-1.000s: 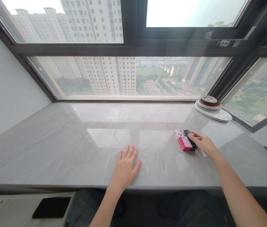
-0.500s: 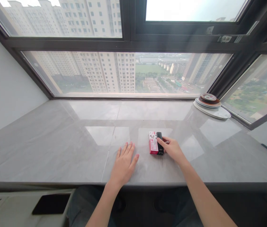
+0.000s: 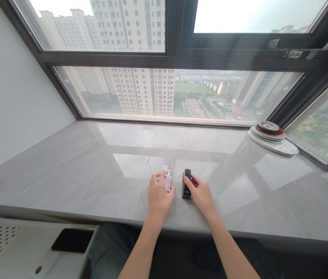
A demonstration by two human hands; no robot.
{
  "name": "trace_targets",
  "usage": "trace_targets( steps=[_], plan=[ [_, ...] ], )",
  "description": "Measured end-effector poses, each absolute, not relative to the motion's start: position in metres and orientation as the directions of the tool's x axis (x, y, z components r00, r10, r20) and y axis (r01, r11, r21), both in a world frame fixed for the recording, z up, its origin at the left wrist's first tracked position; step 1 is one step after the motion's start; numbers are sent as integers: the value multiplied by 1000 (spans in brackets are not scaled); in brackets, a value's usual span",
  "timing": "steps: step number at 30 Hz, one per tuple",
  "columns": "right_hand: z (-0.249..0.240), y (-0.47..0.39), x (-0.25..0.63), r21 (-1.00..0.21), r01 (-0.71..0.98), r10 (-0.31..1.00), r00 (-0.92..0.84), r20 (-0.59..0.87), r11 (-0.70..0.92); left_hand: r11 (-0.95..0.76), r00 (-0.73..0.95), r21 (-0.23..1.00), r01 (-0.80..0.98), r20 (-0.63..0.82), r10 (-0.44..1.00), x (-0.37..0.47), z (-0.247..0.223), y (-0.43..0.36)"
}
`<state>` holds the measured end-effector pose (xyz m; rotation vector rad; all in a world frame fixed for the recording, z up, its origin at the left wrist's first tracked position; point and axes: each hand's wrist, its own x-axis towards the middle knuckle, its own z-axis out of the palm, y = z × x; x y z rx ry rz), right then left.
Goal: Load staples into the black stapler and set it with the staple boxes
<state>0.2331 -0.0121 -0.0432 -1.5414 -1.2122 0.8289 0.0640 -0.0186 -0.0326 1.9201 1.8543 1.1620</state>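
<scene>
We hold a small red and white box [image 3: 167, 182] in our left hand [image 3: 159, 195], the fingers curled over its left side and the thumb by its lower right. In our right hand [image 3: 201, 192] we grip a black stapler [image 3: 186, 186], thumb on top and fingers along its right side. Both things are at the grey counter [image 3: 94, 170], near its front edge and side by side with a narrow gap between them; we cannot tell whether either one is resting on the surface or lifted slightly. Well apart from our hands, in the far right corner, we see a stack of round plates [image 3: 269, 132] on the counter, close to the window frame [image 3: 158, 60]. Below the counter, to our left, a flat black thing [image 3: 73, 240] lies on a white surface with small holes [image 3: 36, 248], beside our dark trousers [image 3: 108, 248].
</scene>
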Motion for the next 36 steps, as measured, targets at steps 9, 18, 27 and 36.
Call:
trace_targets(
  steps=[9,18,27,36],
  plan=[
    [-48,-28,246,-954,300,954,286,86,-4,-122,-185,609,783,416,890,-1,-38,35],
    [-48,-27,249,-950,313,960,271,67,-23,-94,-214,558,825,461,861,-30,-31,37],
    [-48,-27,248,-935,354,950,292,107,-3,16,-189,389,921,410,892,-37,-41,-28],
    [-42,-32,244,-904,423,956,236,174,61,-166,8,371,914,393,919,45,-38,-24]
  ],
)
